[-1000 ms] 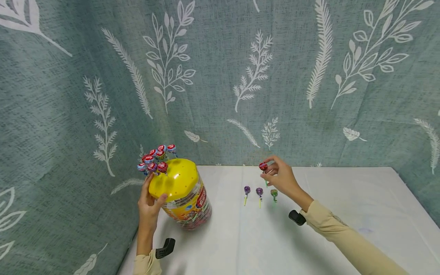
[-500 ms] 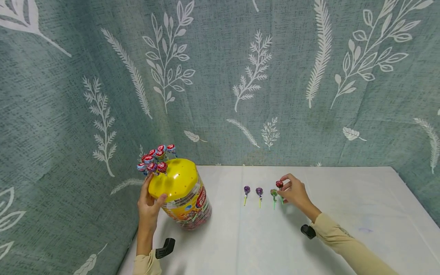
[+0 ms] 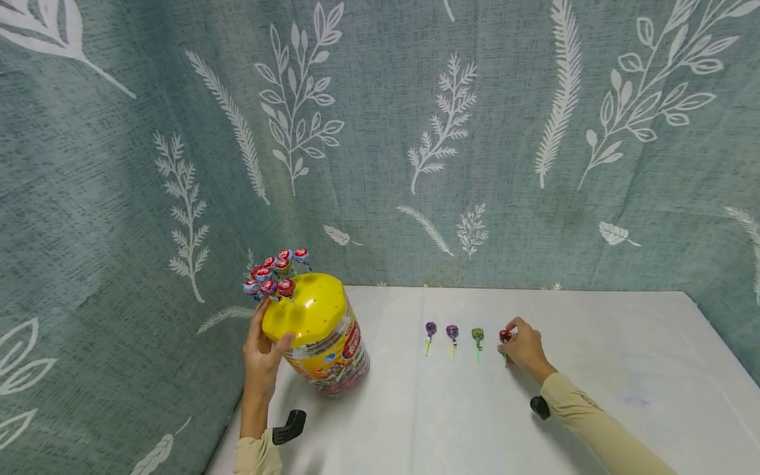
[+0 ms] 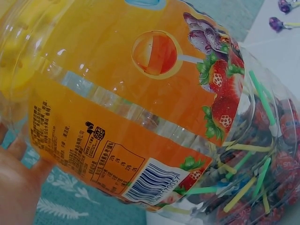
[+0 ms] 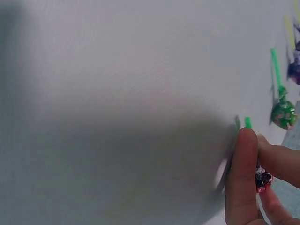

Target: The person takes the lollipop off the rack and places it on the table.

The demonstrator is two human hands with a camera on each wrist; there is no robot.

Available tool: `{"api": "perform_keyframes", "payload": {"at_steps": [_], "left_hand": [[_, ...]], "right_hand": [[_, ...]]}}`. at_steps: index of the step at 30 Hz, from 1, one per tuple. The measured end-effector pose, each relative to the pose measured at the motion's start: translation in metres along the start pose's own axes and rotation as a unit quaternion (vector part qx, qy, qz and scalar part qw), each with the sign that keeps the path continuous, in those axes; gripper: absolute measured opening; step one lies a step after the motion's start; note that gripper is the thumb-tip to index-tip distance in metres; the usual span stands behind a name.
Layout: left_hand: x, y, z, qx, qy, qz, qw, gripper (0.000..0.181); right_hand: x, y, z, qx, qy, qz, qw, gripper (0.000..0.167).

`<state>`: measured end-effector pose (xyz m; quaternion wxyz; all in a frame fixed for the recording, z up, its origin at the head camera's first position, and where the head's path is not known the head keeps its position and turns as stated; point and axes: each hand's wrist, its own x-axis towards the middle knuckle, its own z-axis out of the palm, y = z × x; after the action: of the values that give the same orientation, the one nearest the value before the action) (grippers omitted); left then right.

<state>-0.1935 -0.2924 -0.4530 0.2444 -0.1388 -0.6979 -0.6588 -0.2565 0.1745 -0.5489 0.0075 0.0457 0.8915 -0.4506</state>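
Red lollipop (image 3: 505, 336), half hidden, pinched in right grip (image 3: 526, 347), left grip (image 3: 261, 358) round yellow lid (image 3: 310, 310)

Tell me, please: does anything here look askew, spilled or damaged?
Nothing looks spilled or damaged. The jar, held by the left hand, appears to lean in the head view, though perspective may cause this. The standing lollipops crowd one side of the yellow lid, which looks lopsided; three loose lollipops lie in a neat row.

Lid (image 3: 317, 305) is yellow, jar label (image 4: 108, 56) orange with fruit print, held lollipop (image 3: 505, 336) red, curtain (image 3: 368, 145) grey-green with white leaf motifs.
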Motion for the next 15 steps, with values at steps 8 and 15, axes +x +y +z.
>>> {"api": "perform_keyframes", "payload": {"at_steps": [8, 15], "left_hand": [[0.001, 0.0, 0.002, 0.008, 0.001, -0.005, 1.0, 0.072], [0.0, 0.0, 0.0, 0.004, 0.001, -0.001, 1.0, 0.072]], "right_hand": [[-0.003, -0.005, -0.009, -0.077, 0.02, -0.006, 0.9968, 0.042], [0.001, -0.033, -0.015, -0.062, 0.034, -0.045, 0.9965, 0.036]]}}
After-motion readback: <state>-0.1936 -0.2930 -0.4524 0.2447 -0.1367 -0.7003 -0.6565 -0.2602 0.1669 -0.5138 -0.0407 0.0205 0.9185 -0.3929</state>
